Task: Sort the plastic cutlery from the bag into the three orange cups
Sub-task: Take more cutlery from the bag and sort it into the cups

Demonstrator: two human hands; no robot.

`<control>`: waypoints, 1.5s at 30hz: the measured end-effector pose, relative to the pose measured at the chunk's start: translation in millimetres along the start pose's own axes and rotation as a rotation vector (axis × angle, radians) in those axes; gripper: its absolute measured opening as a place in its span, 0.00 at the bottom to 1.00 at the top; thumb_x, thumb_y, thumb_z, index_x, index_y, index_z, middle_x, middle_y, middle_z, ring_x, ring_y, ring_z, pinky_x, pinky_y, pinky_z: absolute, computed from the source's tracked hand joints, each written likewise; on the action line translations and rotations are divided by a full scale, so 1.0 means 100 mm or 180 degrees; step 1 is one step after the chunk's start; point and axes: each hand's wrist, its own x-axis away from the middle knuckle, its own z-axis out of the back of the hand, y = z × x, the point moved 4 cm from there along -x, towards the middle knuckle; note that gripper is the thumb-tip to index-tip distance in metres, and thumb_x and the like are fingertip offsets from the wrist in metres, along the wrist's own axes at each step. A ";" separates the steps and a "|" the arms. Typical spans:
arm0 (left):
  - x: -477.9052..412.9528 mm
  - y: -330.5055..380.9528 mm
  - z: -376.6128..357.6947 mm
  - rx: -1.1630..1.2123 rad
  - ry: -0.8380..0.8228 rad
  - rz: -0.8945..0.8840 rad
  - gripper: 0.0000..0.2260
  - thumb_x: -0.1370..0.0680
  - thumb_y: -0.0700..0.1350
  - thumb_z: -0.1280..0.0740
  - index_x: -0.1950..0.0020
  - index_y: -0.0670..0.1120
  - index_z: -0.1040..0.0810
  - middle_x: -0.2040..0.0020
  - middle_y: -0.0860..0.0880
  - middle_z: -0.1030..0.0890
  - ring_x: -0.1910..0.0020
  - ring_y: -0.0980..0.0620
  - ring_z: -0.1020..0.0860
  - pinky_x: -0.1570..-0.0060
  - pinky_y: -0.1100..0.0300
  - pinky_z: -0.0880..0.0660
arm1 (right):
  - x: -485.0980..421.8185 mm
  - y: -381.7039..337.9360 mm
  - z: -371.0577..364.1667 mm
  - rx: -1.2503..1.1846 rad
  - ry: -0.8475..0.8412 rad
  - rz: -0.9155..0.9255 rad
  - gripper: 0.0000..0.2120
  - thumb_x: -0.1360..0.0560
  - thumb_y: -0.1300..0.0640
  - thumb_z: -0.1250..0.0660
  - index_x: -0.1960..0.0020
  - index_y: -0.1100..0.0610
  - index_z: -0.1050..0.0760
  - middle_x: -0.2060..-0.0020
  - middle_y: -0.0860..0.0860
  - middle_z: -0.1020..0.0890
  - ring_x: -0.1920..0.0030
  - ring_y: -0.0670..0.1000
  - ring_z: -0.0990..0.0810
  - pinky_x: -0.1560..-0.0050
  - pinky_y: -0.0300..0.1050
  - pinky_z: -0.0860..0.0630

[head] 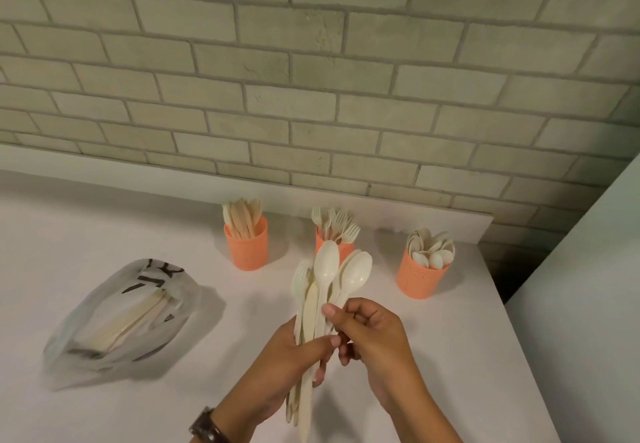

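A person sorts disposable cutlery at a white worktop point(450, 356) beneath a pale grey brick-pattern wall point(311, 79). The left hand point(298, 349), a dark wristwatch point(207, 425) on its wrist, has its grip clamped round the handles of a mixed bundle of cream plastic cutlery point(308, 304). The bundle is held upright over the worktop in front of the cups, so the heads fan out and each type reads at a glance: a fork at the left edge, a knife blade down the middle, spoons at the top and right. The right hand point(374, 331) closes its grip in a pinch, thumb and fingertips on the handle of the tallest cream plastic spoon point(326, 264), apparently to draw that one piece free. Three perforated orange plastic cups stand in a row near the wall, well apart from one another, each keeping one type. The left orange cup point(246, 248) holds knives. The middle orange cup point(346, 250), partly hidden behind the raised spoon, holds forks. The right orange cup point(420, 278) holds spoons, bowls up, and is the likely destination for the pinched piece. To the left, apart from the cups, the translucent white plastic bag point(117, 311) with dark lettering lies on its side. More cream handles show through its film, suggesting the sorting is well advanced but unfinished. The cutlery looks thin, smooth, matte and light.
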 end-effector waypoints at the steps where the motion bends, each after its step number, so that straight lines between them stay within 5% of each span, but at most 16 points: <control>1: 0.01 0.00 -0.02 -0.0083 0.0006 -0.0025 0.08 0.29 0.44 0.34 0.54 0.42 0.22 0.67 0.45 0.22 0.74 0.51 0.31 0.71 0.61 0.31 | 0.00 0.03 -0.01 -0.0088 -0.0040 -0.0087 0.09 0.31 0.60 0.27 0.68 0.58 0.23 0.77 0.54 0.25 0.77 0.52 0.31 0.75 0.41 0.31; 11: -0.02 -0.02 -0.04 0.0162 0.0253 0.0008 0.15 0.32 0.47 0.32 0.51 0.38 0.24 0.69 0.49 0.21 0.74 0.52 0.27 0.71 0.61 0.27 | -0.04 0.07 0.11 -0.0540 0.0044 -0.0042 0.06 0.28 0.62 0.31 0.63 0.61 0.21 0.72 0.56 0.22 0.71 0.51 0.24 0.68 0.40 0.25; 20: -0.27 -0.05 -0.22 0.0252 -0.0068 0.0097 0.24 0.39 0.53 0.28 0.51 0.38 0.24 0.71 0.46 0.25 0.75 0.51 0.29 0.73 0.60 0.29 | -0.05 0.02 0.37 -0.1135 0.0054 -0.0230 0.10 0.35 0.57 0.29 0.58 0.62 0.17 0.73 0.55 0.25 0.73 0.49 0.27 0.69 0.40 0.24; 26: -0.41 -0.09 -0.32 0.0775 0.0123 0.0081 0.12 0.39 0.51 0.27 0.62 0.46 0.23 0.71 0.44 0.27 0.75 0.50 0.30 0.72 0.59 0.30 | -0.03 -0.01 0.47 -0.1646 0.0160 0.0013 0.10 0.34 0.60 0.30 0.55 0.64 0.18 0.71 0.56 0.23 0.72 0.48 0.25 0.67 0.39 0.22; 30: -0.49 -0.07 -0.34 0.0949 0.0516 -0.0067 0.03 0.27 0.39 0.31 0.59 0.44 0.25 0.72 0.47 0.27 0.76 0.51 0.30 0.75 0.60 0.30 | -0.02 0.03 0.48 -0.1825 0.0389 0.0101 0.11 0.36 0.60 0.29 0.56 0.65 0.17 0.62 0.58 0.17 0.71 0.47 0.23 0.65 0.38 0.20; 39: -0.49 -0.06 -0.31 0.0495 0.0342 -0.0067 0.06 0.30 0.39 0.29 0.55 0.41 0.23 0.71 0.44 0.23 0.73 0.50 0.25 0.71 0.62 0.25 | -0.05 0.03 0.53 -0.1014 0.0707 0.0249 0.09 0.28 0.60 0.33 0.56 0.65 0.18 0.71 0.56 0.24 0.68 0.51 0.24 0.58 0.43 0.22; 45: -0.53 -0.13 -0.16 0.0711 0.0972 -0.0015 0.03 0.25 0.37 0.34 0.54 0.44 0.24 0.66 0.44 0.18 0.73 0.51 0.21 0.72 0.63 0.23 | -0.06 0.17 0.52 -0.1175 0.0950 0.0123 0.06 0.27 0.64 0.32 0.56 0.62 0.16 0.66 0.55 0.19 0.69 0.48 0.24 0.62 0.42 0.22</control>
